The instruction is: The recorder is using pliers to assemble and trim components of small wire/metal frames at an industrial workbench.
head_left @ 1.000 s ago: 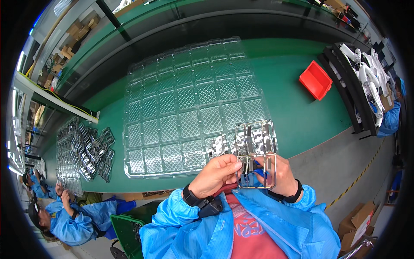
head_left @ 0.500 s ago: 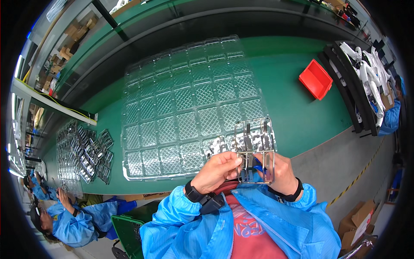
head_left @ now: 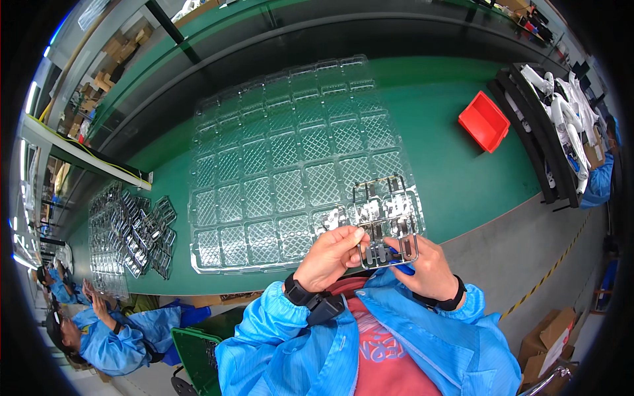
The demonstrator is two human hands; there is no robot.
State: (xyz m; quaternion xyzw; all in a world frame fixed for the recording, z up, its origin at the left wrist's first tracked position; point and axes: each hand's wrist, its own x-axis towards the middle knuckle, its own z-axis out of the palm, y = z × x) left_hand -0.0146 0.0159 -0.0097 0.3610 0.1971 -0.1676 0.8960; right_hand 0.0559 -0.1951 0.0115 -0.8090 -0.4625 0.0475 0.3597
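My left hand pinches the left side of a shiny dark sprue frame with small moulded parts joined inside it. The frame is raised over the near right corner of a clear compartmented plastic tray. My right hand is closed round a blue-handled hand tool at the frame's lower right; the tool's head is hidden behind the frame, possibly cutters. Some small shiny parts lie in tray compartments beside and behind the frame.
A red bin stands on the green table at the right. Black racks with white parts are beyond it. More sprue frames are piled at the left. A co-worker sits lower left, near a green crate.
The sprue frame has tilted and shifted slightly left and up. My right hand has turned a little, and more of the blue handle shows beneath the frame.
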